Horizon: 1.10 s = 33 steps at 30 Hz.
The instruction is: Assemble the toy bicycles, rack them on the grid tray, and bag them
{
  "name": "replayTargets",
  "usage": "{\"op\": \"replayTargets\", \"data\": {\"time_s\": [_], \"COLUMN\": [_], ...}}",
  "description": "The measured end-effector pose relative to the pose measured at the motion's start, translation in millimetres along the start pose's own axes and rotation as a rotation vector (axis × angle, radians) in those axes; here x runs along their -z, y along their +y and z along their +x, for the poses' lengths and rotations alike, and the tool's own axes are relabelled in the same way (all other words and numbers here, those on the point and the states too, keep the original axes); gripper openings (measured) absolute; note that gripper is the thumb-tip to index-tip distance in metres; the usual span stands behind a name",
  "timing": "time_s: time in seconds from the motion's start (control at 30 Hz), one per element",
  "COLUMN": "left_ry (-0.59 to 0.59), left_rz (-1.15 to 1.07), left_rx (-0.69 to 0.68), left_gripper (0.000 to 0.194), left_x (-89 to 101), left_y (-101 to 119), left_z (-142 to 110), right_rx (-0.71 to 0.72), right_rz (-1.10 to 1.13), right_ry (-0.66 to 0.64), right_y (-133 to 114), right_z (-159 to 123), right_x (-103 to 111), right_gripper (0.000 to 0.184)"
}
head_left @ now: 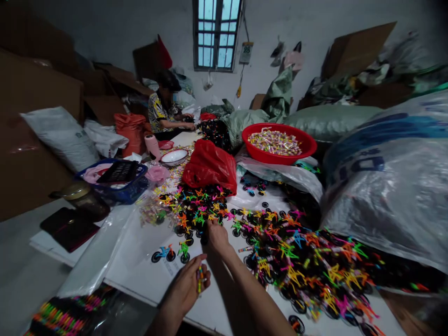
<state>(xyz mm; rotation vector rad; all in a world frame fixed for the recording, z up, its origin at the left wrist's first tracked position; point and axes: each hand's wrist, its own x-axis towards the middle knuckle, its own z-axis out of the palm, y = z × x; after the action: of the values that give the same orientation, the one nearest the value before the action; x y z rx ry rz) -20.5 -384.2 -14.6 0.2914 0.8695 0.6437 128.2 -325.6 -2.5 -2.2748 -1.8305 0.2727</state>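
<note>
Low over the white tabletop [136, 266], my left hand [185, 285] is closed around a small striped candy tube [199, 280], mostly yellow. My right hand [217, 237] reaches forward to the near edge of a pile of small plastic toy bicycle parts [199, 210]. Its fingers point down and look pinched; whatever lies between them is hidden. A blue and orange toy bicycle [163, 253] with black wheels lies left of my hands. Beside it is a green toy bicycle part [184, 251] with a black wheel.
A larger heap of colourful bicycle parts [301, 266] spreads to the right. Beyond are a red plastic bag [210, 165] and a red basin [280, 157] of candy tubes. A blue basket [131, 189] stands left. Another person [163, 107] sits working at the far end.
</note>
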Motion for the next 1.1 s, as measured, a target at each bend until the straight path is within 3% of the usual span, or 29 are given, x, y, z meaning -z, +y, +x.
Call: {"op": "replayTargets", "data": {"time_s": [0.23, 0.37, 0.53, 0.7, 0.87, 0.93, 1.1], "left_ry": [-0.026, -0.002, -0.081, 0.029, 0.184, 0.224, 0.248], "left_rz": [0.062, 0.050, 0.080, 0.115, 0.419, 0.460, 0.455], "left_rx": [-0.081, -0.068, -0.021, -0.143, -0.421, -0.437, -0.359], "left_gripper": [0.026, 0.032, 0.045, 0.048, 0.053, 0.056, 0.056], "left_x": [-4.8, 0.7, 8.0, 12.3, 13.6, 11.2, 4.3], "left_y": [15.9, 3.8, -18.5, -1.2, 18.3, 17.6, 10.2], "left_z": [3.5, 2.1, -9.2, -7.6, 4.1, 8.6, 14.2], "right_rx": [-0.026, -0.028, -0.034, -0.002, -0.011, -0.060, -0.110], "right_rz": [0.103, 0.162, 0.175, 0.197, 0.674, 0.854, 1.283], "right_ry": [-0.034, -0.015, -0.032, -0.065, -0.059, -0.065, -0.073], "right_y": [14.7, 19.9, 10.2, 1.4, 19.4, 23.9, 9.4], "right_z": [-0.9, -14.7, -12.3, -18.2, -49.1, -55.9, -57.4], "right_x": [4.3, 4.5, 7.9, 7.8, -2.9, -6.7, -12.9], "right_gripper": [0.026, 0.017, 0.035, 0.048, 0.024, 0.017, 0.036]}}
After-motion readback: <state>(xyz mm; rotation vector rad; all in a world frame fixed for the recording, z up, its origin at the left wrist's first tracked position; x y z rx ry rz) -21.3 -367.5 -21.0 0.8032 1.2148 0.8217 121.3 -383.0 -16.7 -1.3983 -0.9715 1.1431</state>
